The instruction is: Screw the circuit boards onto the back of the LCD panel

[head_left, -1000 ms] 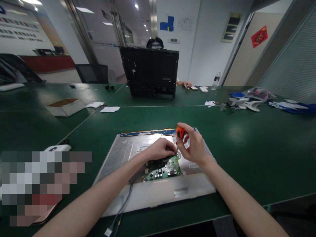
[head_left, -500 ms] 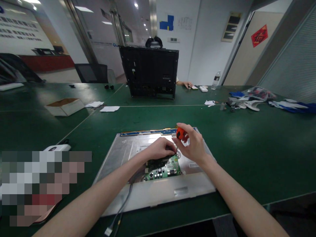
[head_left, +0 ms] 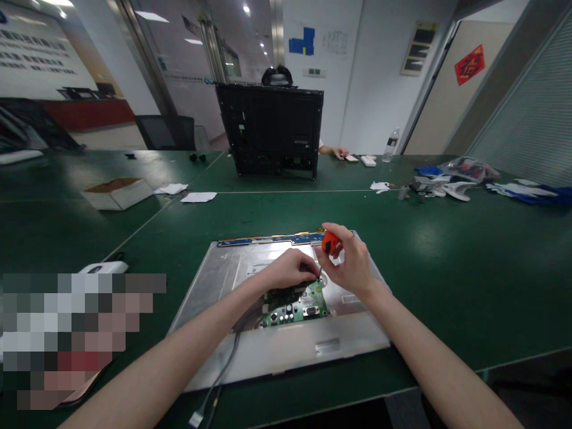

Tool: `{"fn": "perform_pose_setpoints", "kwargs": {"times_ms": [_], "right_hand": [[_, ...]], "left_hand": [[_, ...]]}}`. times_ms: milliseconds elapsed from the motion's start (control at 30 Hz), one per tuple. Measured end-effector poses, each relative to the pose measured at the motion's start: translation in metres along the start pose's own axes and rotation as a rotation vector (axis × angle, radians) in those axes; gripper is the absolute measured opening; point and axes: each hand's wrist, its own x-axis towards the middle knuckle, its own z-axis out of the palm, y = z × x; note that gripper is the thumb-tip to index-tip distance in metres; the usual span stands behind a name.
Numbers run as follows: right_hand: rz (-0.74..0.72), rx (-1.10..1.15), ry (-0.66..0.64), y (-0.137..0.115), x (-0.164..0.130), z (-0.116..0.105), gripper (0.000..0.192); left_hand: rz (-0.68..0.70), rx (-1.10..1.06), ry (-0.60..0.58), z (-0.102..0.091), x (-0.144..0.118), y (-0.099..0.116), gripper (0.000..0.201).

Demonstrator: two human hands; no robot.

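The tip of the small orange-handled screwdriver point(head_left: 329, 243) is hidden between the two hands, so what it meets cannot be made out. The right hand point(head_left: 351, 265) grips the orange handle with its fingers curled round it, the tool standing nearly upright. The left hand point(head_left: 289, 271) is bent closed just beside it, fingertips pinched at the dark shaft over the far edge of the green printed circuit board point(head_left: 295, 308); whether it holds a screw there cannot be told. The hand also covers the far part of that board.

The board lies on the bare silver metal back of a flat display panel point(head_left: 353, 339), which rests on the dark green table point(head_left: 447, 268) near its front edge. A grey cable point(head_left: 221, 375) runs off the panel's near left corner and its plug end is cut off by the lower frame. A pixelated block hides what lies at the near left.

To the right of the panel the green surface lies bare up to the near edge. Far across stands a black upright monitor housing point(head_left: 270, 131), hiding most of a person behind it; only a hand point(head_left: 338, 152) shows beside it.
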Motion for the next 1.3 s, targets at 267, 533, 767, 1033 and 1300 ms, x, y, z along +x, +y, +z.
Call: {"fn": "perform_pose_setpoints", "kwargs": {"times_ms": [267, 533, 767, 1033, 1300], "right_hand": [[0.021, 0.045, -0.059, 0.0001, -0.0002, -0.0031, 0.038], [0.043, 0.063, -0.071, -0.0006, -0.0007, -0.0051, 0.046], [0.023, 0.014, -0.028, 0.0000, 0.0001, -0.0016, 0.037], [0.024, 0.052, -0.069, -0.0013, 0.0008, -0.0043, 0.040], [0.028, 0.072, -0.063, -0.0009, 0.0004, -0.0041, 0.046]], "left_hand": [[-0.005, -0.012, 0.010, 0.0001, -0.0007, 0.0014, 0.009], [-0.007, -0.018, -0.003, -0.0009, -0.0015, 0.0039, 0.010], [0.006, -0.001, 0.002, -0.0005, -0.0005, 0.0006, 0.010], [0.005, -0.005, 0.009, -0.0003, -0.0008, 0.0012, 0.009], [-0.001, 0.000, -0.007, -0.0006, -0.0009, 0.0045, 0.012]]}}
